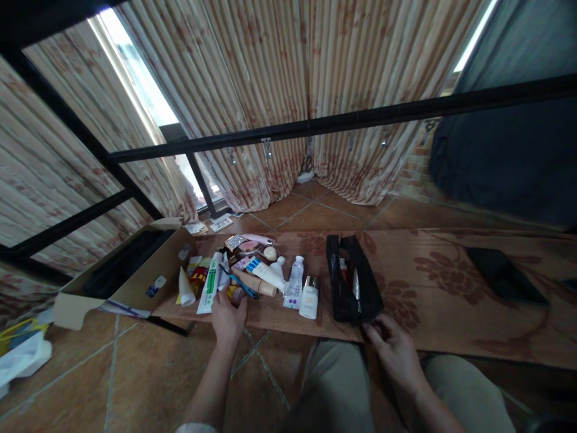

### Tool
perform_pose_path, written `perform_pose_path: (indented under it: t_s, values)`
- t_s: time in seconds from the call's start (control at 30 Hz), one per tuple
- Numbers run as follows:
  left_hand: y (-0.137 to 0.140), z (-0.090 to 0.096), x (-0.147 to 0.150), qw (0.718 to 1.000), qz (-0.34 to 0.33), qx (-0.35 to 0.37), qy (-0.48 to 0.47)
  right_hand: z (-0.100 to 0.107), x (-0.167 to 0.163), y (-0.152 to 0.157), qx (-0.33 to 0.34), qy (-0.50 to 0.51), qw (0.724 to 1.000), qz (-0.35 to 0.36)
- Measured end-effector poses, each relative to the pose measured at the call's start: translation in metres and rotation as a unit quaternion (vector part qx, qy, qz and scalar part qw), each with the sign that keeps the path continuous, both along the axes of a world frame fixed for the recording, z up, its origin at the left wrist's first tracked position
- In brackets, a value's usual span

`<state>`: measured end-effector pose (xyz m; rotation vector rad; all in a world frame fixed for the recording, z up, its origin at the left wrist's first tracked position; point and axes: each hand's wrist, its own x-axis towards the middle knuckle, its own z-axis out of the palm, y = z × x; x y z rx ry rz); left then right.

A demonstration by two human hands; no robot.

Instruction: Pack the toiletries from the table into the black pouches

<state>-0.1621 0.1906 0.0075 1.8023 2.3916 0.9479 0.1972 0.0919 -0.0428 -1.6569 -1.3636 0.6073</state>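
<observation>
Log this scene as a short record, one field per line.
Left hand: at the near edge of the loose toiletries, by a green-and-white tube
Right hand: fingers at the near corner of a black pouch
Pouch state: open, items inside
Between toiletries and pouch: white bottle, metallic cap
Far left: open cardboard box, dark contents
Surface: brown floral cover
</observation>
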Motion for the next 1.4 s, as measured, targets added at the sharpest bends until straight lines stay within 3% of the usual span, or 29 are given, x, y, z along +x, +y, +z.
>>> perform_pose_path:
  t_s: [0.13,0.23,0.3,0.4,0.47,0.53,0.63,0.7,0.77,0.9,1.03,1.3,1.4]
  values:
    - [0.0,-0.006,-0.002,0.997,-0.005,0.035,-0.068,0.001,-0.001,0.0,-0.006,-0.004,1.0,0.001]
    - [-0.002,-0.003,-0.001,0.974,0.019,0.039,-0.223,-0.001,0.0,0.001,-0.004,-0.001,1.0,0.006]
    - [-0.003,0.005,0.003,0.919,0.038,0.032,-0.391,-0.002,0.0,0.002,0.0,-0.001,1.0,0.007]
    - [-0.006,0.023,0.014,0.762,0.034,0.001,-0.647,-0.002,-0.001,0.003,0.009,0.003,1.0,0.008]
    - [-0.009,0.038,0.027,0.673,0.003,-0.031,-0.739,0.0,-0.002,0.003,0.011,0.006,1.0,0.012]
    - [-0.013,0.052,0.043,0.631,-0.038,-0.06,-0.773,0.003,-0.003,0.004,0.012,0.004,1.0,0.013]
    - [-0.019,0.068,0.071,0.602,-0.087,-0.093,-0.788,0.007,-0.005,0.005,0.021,-0.001,1.0,0.009]
    - [-0.023,0.074,0.09,0.608,-0.131,-0.112,-0.775,0.01,-0.006,0.005,0.031,-0.002,0.999,0.007]
    - [-0.024,0.077,0.109,0.632,-0.165,-0.129,-0.746,0.012,-0.007,0.005,0.035,0.003,0.999,0.007]
    - [-0.017,0.083,0.14,0.724,-0.232,-0.135,-0.635,0.017,-0.008,0.006,0.028,0.015,0.999,0.002]
    - [0.002,0.092,0.164,0.811,-0.32,-0.093,-0.481,0.019,-0.009,0.007,0.027,0.017,0.999,-0.009]
    - [0.04,0.098,0.196,0.877,-0.406,-0.047,-0.254,0.021,-0.009,0.007,0.033,0.032,0.999,-0.007]
    - [0.048,0.099,0.207,0.882,-0.425,-0.052,-0.194,0.021,-0.009,0.008,0.027,0.03,0.999,-0.006]
